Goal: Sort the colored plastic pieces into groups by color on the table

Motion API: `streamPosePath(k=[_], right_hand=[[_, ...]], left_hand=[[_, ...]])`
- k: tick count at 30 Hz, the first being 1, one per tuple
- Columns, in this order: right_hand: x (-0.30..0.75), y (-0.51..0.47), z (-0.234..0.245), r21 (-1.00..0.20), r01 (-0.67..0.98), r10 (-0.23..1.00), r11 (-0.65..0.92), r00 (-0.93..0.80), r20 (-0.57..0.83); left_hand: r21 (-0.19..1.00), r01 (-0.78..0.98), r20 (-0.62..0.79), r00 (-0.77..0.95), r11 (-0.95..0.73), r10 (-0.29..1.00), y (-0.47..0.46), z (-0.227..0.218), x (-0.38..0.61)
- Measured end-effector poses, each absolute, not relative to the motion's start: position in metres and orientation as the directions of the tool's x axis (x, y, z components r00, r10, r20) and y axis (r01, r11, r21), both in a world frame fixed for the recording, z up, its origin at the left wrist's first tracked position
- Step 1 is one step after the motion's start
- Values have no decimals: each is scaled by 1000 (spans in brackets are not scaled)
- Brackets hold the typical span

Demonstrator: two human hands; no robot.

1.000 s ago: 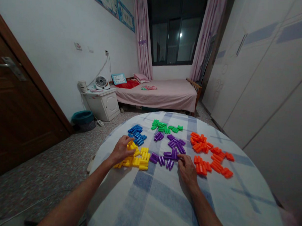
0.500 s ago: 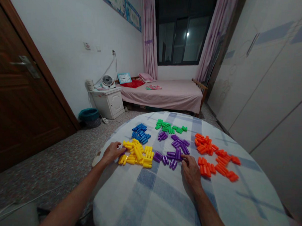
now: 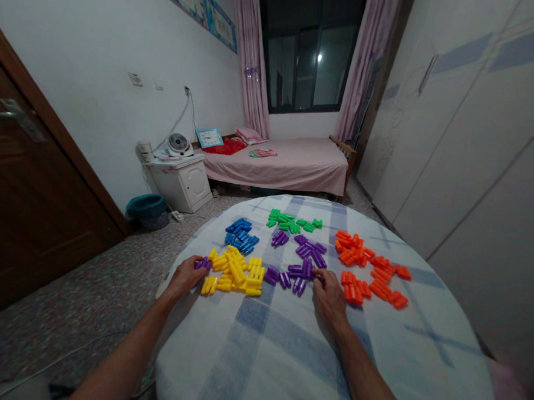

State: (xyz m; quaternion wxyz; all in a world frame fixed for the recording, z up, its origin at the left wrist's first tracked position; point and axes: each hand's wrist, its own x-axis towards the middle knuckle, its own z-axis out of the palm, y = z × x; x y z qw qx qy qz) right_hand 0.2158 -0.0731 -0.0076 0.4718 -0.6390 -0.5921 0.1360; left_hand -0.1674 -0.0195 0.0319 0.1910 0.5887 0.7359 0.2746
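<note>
My left hand (image 3: pixel 186 278) is at the left side of the yellow pile, its fingers pinched on a purple plastic block (image 3: pixel 203 263) made of joined tubes. Yellow plastic blocks (image 3: pixel 235 272) lie heaped just right of it. My right hand (image 3: pixel 331 297) has its curled fingertips against a purple plastic block (image 3: pixel 307 269) at the right edge of a loose purple group; the exact grip is partly hidden. More purple blocks (image 3: pixel 309 250) are scattered behind that group. To the right of this hand lie orange blocks (image 3: pixel 354 289).
Blue blocks (image 3: pixel 242 237) and green blocks (image 3: pixel 288 220) lie toward the table's far side. A checked cloth (image 3: pixel 251 352) covers the round table. Beyond stand a bed (image 3: pixel 286 165), a white cabinet (image 3: pixel 192 185) with a fan (image 3: pixel 178 143), and a teal bin (image 3: pixel 147 206).
The view has turned slightly right. My left hand has drawn left from the yellow pile, and the purple block at its fingers shows more fully. My right hand keeps its place by the purple group.
</note>
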Motion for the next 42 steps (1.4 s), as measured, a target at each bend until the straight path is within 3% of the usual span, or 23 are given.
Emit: streamPosePath(k=[5,10,14,19,22,26,30,33,37,42], right_hand=[[215,-75,-6,-760,635,880,141,272,390],[216,-75,-8,-752,640,881,157,253,400],[216,-73,-11,-744,643,868,180,253,428],[211,-75,-1,-683,679,774,270,268,573],[202,-83,11,-631,659,730,409,179,659],[188,-96,22,-685,527,803,503,8,596],[185,-98,24,-738,475,853,479,-53,519],[190,-93,23,-754,514,878,408,5,479],[203,-85,21,-753,598,838,274,236,492],[213,-80,16,-768,593,775,244,356,522]], left_hand=[[806,588,4,-123,69,992,-27,37,-167],[904,425,64,-252,51,965,-32,49,-155],[953,301,28,-229,43,973,-39,64,-146],[968,252,23,-51,-9,998,-54,76,-107],[983,186,-19,107,-1,994,-70,71,-66],[984,178,-37,285,-15,958,-89,50,-8],[979,193,1,301,-62,953,-96,33,28],[981,183,5,306,-64,952,-99,29,37],[971,237,-68,242,8,968,-95,34,35],[957,253,88,214,-142,973,-63,49,39]])
